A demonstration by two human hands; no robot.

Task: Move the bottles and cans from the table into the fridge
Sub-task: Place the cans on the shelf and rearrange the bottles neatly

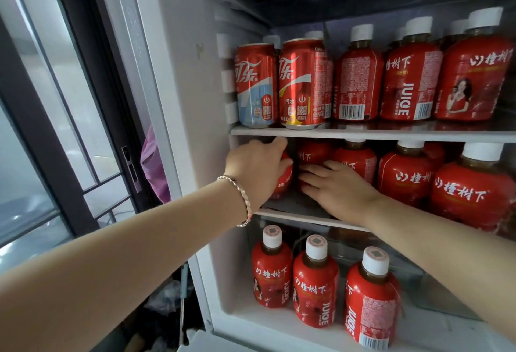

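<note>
The open fridge (195, 117) has shelves holding red juice bottles with white caps. My left hand (257, 167) reaches onto the middle shelf (290, 215) and grips a red juice bottle (284, 177) at the shelf's left end. My right hand (335, 189) lies beside it, fingers wrapped across the front of a second juice bottle (312, 153). Two red cola cans (301, 83) stand on the upper shelf (363, 133) at the left. The table is out of view.
Several juice bottles (410, 72) fill the upper shelf right of the cans, more crowd the middle shelf's right side (472, 192), and three stand in the bottom compartment (315, 281). A dark-framed glass door (69, 100) is at the left.
</note>
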